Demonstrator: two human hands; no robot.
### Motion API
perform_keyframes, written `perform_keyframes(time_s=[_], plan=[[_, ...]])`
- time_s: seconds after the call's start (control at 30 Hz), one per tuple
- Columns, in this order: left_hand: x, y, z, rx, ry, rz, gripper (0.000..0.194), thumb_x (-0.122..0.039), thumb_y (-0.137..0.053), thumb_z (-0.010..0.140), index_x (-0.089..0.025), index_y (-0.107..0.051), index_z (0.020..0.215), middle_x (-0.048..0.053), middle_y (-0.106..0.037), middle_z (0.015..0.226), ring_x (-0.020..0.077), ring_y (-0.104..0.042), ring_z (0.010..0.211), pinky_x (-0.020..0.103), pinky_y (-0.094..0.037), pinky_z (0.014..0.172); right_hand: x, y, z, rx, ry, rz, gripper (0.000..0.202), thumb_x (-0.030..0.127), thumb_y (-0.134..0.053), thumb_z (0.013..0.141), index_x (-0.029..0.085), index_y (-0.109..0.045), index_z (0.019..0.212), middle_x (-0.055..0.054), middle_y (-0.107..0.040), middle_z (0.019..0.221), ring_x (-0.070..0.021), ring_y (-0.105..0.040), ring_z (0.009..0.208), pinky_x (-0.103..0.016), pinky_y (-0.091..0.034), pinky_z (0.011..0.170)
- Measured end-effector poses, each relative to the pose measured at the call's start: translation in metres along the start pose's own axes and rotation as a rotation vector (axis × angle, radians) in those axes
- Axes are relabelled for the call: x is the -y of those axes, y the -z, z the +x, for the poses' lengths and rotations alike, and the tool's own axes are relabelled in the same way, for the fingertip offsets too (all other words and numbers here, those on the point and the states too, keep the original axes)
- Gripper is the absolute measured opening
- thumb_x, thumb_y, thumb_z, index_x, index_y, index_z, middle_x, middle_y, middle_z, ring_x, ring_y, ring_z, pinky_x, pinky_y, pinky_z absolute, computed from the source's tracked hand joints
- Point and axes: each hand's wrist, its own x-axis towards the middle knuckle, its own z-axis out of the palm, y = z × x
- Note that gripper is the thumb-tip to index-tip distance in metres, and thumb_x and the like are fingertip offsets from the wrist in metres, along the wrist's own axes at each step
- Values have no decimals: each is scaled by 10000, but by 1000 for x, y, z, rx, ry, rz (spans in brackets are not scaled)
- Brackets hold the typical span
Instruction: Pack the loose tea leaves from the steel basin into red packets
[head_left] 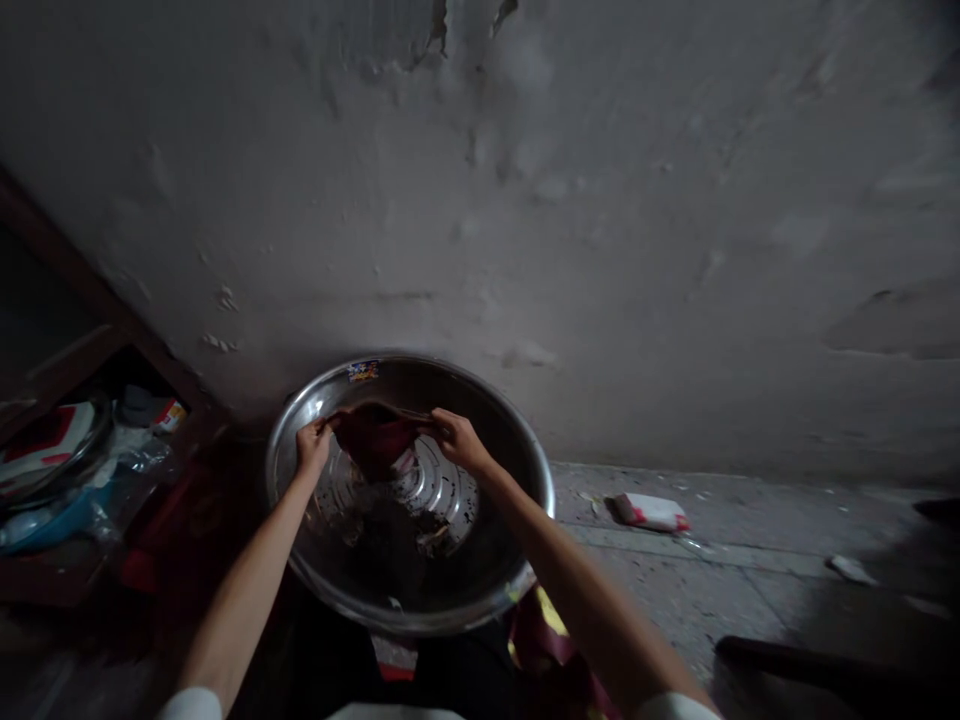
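A dark red cloth item [377,445], perhaps a bag or a piece of clothing, is stretched between my two hands over a wide steel basin [546,470]. My left hand [312,446] pinches its left edge, and my right hand [457,438] grips the right edge. Between them the upper edge sags a little, and the cloth hangs down towards the basin floor. Dark bits and scraps [433,535] lie scattered on the bottom of the basin. A small colourful sticker [364,371] marks the far inner wall.
A peeling grey wall [637,250] rises right behind the basin. At left, a low shelf holds plastic bags [142,450] and a blue container [64,520]. On the floor to the right lies a white and red packet [651,512]. Maroon and yellow fabric [544,630] sits below the basin.
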Motion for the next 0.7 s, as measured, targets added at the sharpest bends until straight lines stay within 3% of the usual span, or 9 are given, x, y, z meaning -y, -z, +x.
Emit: perform_keyframes(time_s=[0.13, 0.4, 0.57, 0.7], plan=[[0, 12, -20, 11, -32, 30, 212, -348, -678, 775, -158, -769, 798, 65, -783, 832, 221, -713, 798, 308, -543, 775, 4, 3, -17, 26, 112, 21, 292, 386, -522, 936, 197, -545, 715, -44, -587, 742, -161, -521, 676, -271, -414, 653], [-12, 21, -43, 41, -105, 75, 227, -355, -675, 800, -163, -793, 822, 76, -789, 866, 237, -731, 815, 299, -547, 748, 13, 13, -30, 86, 157, -73, 255, 309, -508, 952, 200, -551, 724, -36, -585, 731, -164, -537, 665, -264, -389, 625], [-16, 13, -41, 17, -130, 104, 234, -346, -643, 814, -161, -787, 817, 98, -788, 890, 249, -732, 836, 315, -549, 767, 15, 18, -27, 52, 180, -134, 280, 338, -516, 962, 206, -564, 719, -47, -590, 730, -182, -541, 702, -286, -418, 677], [-20, 0, -34, -2, -128, 98, 277, -376, -614, 847, -157, -784, 850, 111, -786, 926, 255, -728, 875, 336, -545, 817, 10, 18, -23, -59, 143, -100, 310, 405, -522, 961, 210, -575, 726, -64, -610, 753, -200, -556, 746, -311, -450, 712]])
